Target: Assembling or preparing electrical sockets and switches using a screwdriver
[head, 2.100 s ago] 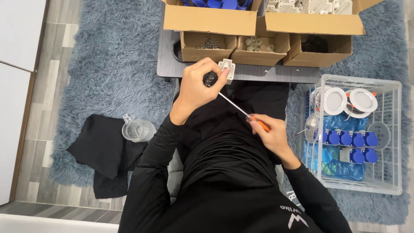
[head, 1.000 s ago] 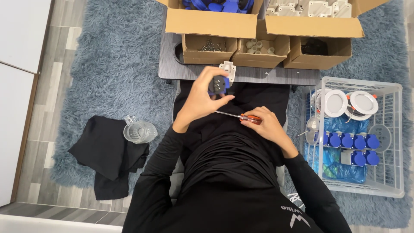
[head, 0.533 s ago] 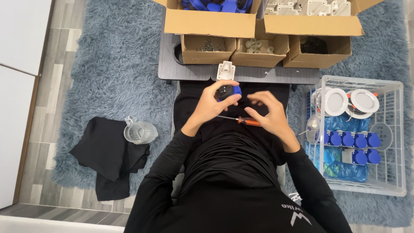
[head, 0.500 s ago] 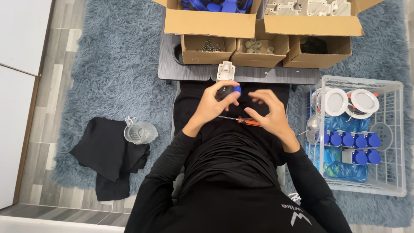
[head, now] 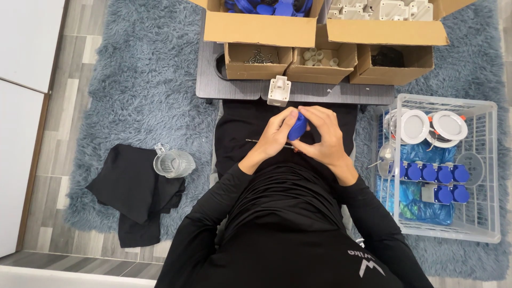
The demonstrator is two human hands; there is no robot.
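Both hands have come together over the lap — left hand (head: 274, 136) and right hand (head: 322, 138) now clasp a blue part (head: 297, 127) between their fingertips, while the screwdriver (head: 269, 143) lies beneath them, just below the table (head: 234, 88).

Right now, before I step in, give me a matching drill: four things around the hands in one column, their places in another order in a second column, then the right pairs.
Things:
1. round blue plastic part
2. thin metal-shafted screwdriver
3. small white plastic housing
4. clear glass jar

Places:
A. on the folded black cloth on the rug
B. between both hands' fingertips
C. on the dark low table's near edge
D. across the lap, under the hands

Pairs: 1-B, 2-D, 3-C, 4-A
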